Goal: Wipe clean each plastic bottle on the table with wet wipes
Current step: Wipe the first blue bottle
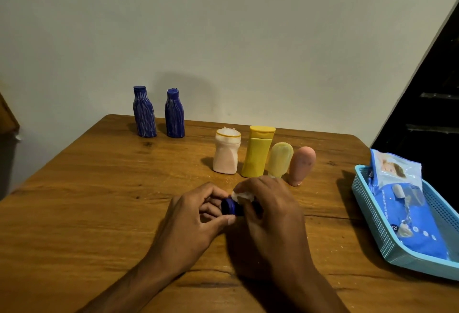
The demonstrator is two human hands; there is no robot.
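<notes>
At the far left of the wooden table (74, 188), near the wall, two dark blue bottles (144, 112) stand upright side by side, a gap between them; pale streaks run down both.

Nearer the middle, the left hand (191, 218) has its fingers curled around the capped end of a small blue bottle (230, 207), thumb and fingertips pinching the cap. Only that round blue end shows; the rest of the bottle is hidden under the right hand (270, 215), so its shape cannot be made out. The right hand wraps over the bottle with a white wet wipe (242, 195) bunched under its fingers, a crumpled edge peeking out at the knuckles.

Just behind the hands stands a row of four: a pale pink bottle (226, 155) with a clear cap, a yellow bottle (258, 152), a translucent yellowish tube (280, 160) whose base is hidden by the right hand, and a pink tube (301, 166).

At the right edge, a light blue perforated basket (372, 215) holds a blue pack of wet wipes (407, 210); its print is too blurred to read, and the basket is cut off by the frame.
</notes>
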